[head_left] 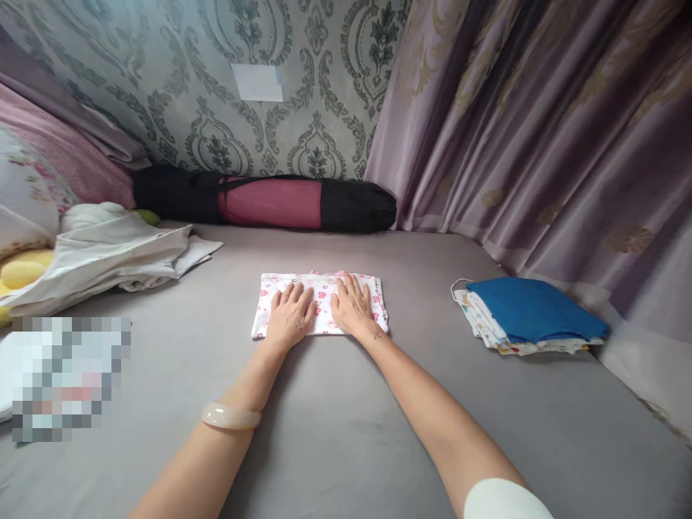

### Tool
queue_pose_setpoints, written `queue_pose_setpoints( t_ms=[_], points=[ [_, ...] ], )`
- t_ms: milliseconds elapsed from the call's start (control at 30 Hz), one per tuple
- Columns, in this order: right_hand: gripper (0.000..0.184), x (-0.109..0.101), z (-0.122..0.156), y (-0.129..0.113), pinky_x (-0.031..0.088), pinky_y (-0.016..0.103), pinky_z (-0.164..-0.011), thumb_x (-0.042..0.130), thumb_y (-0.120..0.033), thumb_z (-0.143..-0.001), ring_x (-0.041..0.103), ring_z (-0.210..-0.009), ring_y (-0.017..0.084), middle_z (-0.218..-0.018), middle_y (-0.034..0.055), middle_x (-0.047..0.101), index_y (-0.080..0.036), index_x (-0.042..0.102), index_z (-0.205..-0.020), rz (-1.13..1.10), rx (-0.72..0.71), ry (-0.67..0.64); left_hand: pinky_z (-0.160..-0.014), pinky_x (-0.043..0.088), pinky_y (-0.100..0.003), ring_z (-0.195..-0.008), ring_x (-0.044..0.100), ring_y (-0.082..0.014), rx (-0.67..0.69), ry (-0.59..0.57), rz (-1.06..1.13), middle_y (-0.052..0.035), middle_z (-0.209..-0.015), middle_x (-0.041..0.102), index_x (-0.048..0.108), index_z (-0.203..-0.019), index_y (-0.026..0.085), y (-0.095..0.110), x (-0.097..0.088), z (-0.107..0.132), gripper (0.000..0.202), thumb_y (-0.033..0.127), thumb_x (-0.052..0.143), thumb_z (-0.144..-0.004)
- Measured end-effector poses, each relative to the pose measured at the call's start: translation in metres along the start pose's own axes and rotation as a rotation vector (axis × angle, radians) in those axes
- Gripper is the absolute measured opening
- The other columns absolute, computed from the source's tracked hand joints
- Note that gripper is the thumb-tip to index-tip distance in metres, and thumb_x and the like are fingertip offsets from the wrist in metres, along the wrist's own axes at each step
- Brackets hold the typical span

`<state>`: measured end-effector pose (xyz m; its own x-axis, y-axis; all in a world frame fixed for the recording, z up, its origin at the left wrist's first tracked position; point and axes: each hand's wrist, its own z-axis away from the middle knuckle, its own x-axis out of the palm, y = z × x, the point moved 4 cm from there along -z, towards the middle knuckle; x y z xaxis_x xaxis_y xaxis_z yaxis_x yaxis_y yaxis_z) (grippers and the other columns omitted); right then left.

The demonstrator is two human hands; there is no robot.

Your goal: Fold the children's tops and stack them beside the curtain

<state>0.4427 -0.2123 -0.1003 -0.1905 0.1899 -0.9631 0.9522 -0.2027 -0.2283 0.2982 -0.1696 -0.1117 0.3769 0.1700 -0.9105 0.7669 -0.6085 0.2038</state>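
Observation:
A small folded white cloth with a pink print [322, 287] lies flat on the grey bed sheet [335, 425] in front of me. My left hand [290, 314] rests palm down on its left half, fingers stretched out. My right hand [354, 307] lies flat on its right half, fingers also spread. Both hands press on the cloth and hold nothing. A pale bangle [231, 417] sits on my left forearm.
A folded stack topped by a blue cloth [533, 310] lies to the right. A loose pile of white cloth [108, 252] and pillows sit at the left. A black and red rolled bag [264, 198] lies along the patterned wall. Purple curtains [540, 122] hang on the right.

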Motion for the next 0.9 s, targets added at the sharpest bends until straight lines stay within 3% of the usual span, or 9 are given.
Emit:
queue_pose_setpoints(
  t_ms=[367, 900],
  points=[
    [0.056, -0.007, 0.009, 0.030, 0.012, 0.048, -0.116, 0.030, -0.036, -0.099, 0.023, -0.144, 0.028, -0.157, 0.0153, 0.029, -0.012, 0.035, -0.149, 0.075, 0.070, 0.023, -0.110, 0.025, -0.059, -0.137, 0.037, -0.0346, -0.028, -0.026, 0.009, -0.0123, -0.141, 0.052, 0.056, -0.129, 0.026, 0.000, 0.001, 0.000, 0.040, 0.035, 0.037, -0.095],
    [0.055, -0.008, 0.006, 0.035, 0.015, 0.046, -0.116, 0.029, -0.036, -0.099, 0.022, -0.145, 0.026, -0.158, 0.0128, 0.028, -0.014, 0.034, -0.149, 0.024, 0.083, -0.029, -0.107, 0.032, -0.052, -0.132, 0.041, -0.0295, 0.009, -0.062, -0.047, -0.0090, -0.138, 0.054, 0.055, -0.128, 0.029, -0.001, -0.003, -0.002, 0.036, 0.035, 0.039, -0.096]
  ],
)
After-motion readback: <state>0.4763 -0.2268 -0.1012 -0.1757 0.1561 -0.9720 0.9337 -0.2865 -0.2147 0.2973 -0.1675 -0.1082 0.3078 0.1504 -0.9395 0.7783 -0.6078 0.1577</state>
